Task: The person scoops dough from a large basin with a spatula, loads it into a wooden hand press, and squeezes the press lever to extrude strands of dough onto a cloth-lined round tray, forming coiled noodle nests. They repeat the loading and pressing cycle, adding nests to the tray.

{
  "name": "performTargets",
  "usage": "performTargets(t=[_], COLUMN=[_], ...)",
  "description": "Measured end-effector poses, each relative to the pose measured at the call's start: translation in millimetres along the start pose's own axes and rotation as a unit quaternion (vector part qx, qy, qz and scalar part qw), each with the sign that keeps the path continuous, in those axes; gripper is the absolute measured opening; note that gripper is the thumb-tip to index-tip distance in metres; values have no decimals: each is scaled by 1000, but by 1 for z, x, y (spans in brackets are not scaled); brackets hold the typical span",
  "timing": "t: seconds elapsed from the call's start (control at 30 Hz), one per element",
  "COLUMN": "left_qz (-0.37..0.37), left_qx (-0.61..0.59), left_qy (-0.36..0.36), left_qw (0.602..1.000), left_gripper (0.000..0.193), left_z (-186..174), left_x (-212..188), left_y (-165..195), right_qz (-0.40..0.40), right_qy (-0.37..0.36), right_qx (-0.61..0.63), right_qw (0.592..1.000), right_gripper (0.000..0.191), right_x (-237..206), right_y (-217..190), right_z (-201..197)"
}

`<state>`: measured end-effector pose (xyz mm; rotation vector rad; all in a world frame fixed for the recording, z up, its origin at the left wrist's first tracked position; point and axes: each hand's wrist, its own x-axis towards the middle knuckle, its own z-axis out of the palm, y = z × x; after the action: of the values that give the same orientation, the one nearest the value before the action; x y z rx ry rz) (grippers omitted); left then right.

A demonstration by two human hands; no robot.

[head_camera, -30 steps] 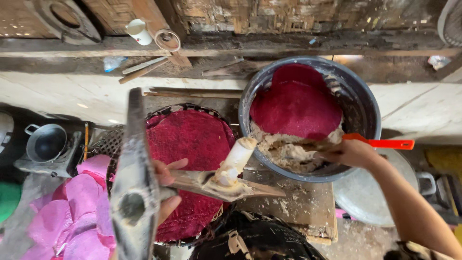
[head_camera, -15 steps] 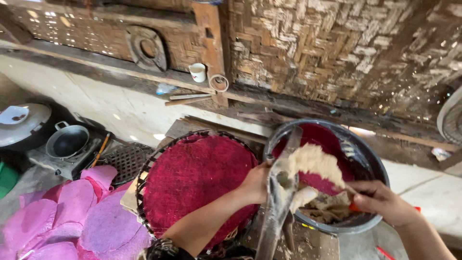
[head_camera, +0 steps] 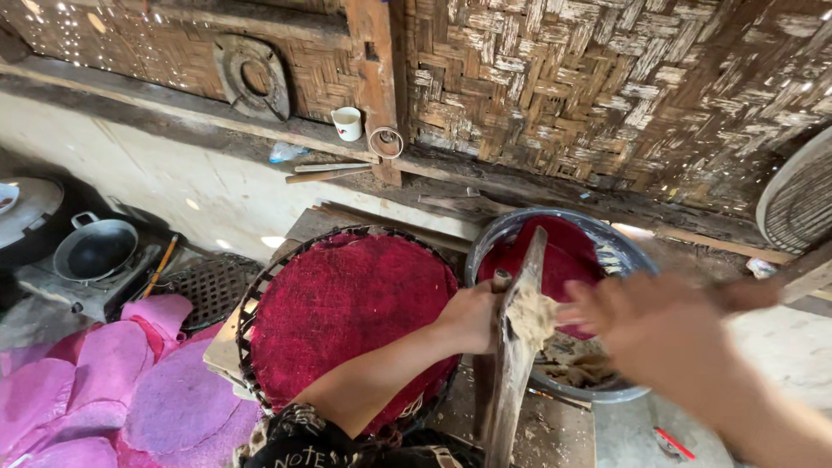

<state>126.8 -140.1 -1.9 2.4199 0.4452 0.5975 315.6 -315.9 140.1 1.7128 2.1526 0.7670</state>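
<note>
The left hand point(head_camera: 472, 316) is wrapped tight around a long flat blade point(head_camera: 516, 347). The blade stands up on its edge, from the bottom of the picture up to the bowl point(head_camera: 620, 247). A lump of pale dough point(head_camera: 530, 314) sticks to the blade, just beside the left hand.

The right hand point(head_camera: 641, 325) is blurry. Its fingers look spread apart, and it is close to the dough. I cannot tell if it touches the dough or holds anything.

The bowl is grey metal and sits behind the blade. A red cloth point(head_camera: 568, 251) lines it, and more dough lies at the bottom. The blade hides part of the bowl.

Left of the bowl is a round wire tray point(head_camera: 260, 286) with a dark red mat point(head_camera: 347, 308) on it. The left arm goes across the near side of the mat.

Far left, pink round sheets point(head_camera: 113, 381) lie in a pile, overlapping. Behind them a dark pan point(head_camera: 94, 250) sits on a small stove point(head_camera: 82, 286), and a wire grid point(head_camera: 208, 282) lies next to it.

A woven bamboo wall point(head_camera: 607, 87) fills the top. On its wooden ledge point(head_camera: 173, 108) stand a white cup point(head_camera: 348, 123) and a tape ring point(head_camera: 386, 142), with flat sticks point(head_camera: 329, 170) lying below. Part of a fan point(head_camera: 797, 199) shows at the right edge. A small red thing point(head_camera: 674, 444) lies on the ground by the right arm
</note>
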Motion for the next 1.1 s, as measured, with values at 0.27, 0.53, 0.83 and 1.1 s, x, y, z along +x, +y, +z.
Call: performTargets(t=[0.27, 0.53, 0.83, 1.1], left_qz=[-73, -72, 14, -56], left_qx=[-24, 4, -28, -6], left_qy=[6, 15, 129, 17], left_qw=[997, 997, 991, 998], left_gripper=[47, 45, 52, 52], left_z=[-5, 2, 15, 5], left_x=[5, 9, -3, 13], left_y=[-44, -40, 10, -36], right_qz=[67, 183, 150, -124], right_qy=[77, -5, -293, 88], right_qx=[-20, 117, 29, -33], right_qw=[995, 976, 944, 988], right_gripper=[53, 46, 43, 64], right_x=[-40, -57, -7, 2], right_y=[-2, 30, 18, -18], right_z=[12, 12, -20, -18])
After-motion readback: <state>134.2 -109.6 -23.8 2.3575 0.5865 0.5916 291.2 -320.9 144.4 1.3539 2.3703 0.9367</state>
